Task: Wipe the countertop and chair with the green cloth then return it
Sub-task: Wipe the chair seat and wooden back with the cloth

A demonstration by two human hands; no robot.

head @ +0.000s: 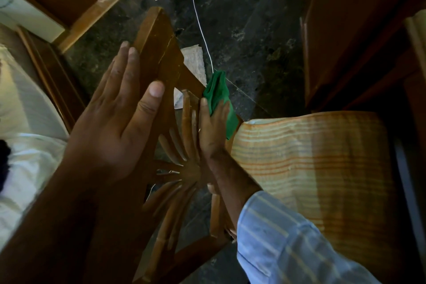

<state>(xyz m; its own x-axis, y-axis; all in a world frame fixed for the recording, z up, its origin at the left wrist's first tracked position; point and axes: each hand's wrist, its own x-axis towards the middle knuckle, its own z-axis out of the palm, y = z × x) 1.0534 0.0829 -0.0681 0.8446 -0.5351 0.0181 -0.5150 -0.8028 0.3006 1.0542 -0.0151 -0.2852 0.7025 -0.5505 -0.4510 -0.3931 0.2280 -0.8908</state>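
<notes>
A wooden chair (159, 37) with a carved, slatted back stands below me, its seat covered by an orange striped cushion (311, 159). My left hand (115, 117) lies flat against the top rail of the chair back, fingers straight and spread, thumb on the inner face. My right hand (213, 129) reaches down inside the back and presses the green cloth (219, 92) against the lower corner of the backrest by the cushion. Part of the cloth sticks out above my fingers. No countertop can be made out.
Dark marble floor (253, 30) lies beyond the chair, crossed by a thin white cord (198, 14). A pale rag (196, 64) lies on the floor behind the chair back. Wooden furniture (357, 30) stands at the right, a white bed (23, 122) at the left.
</notes>
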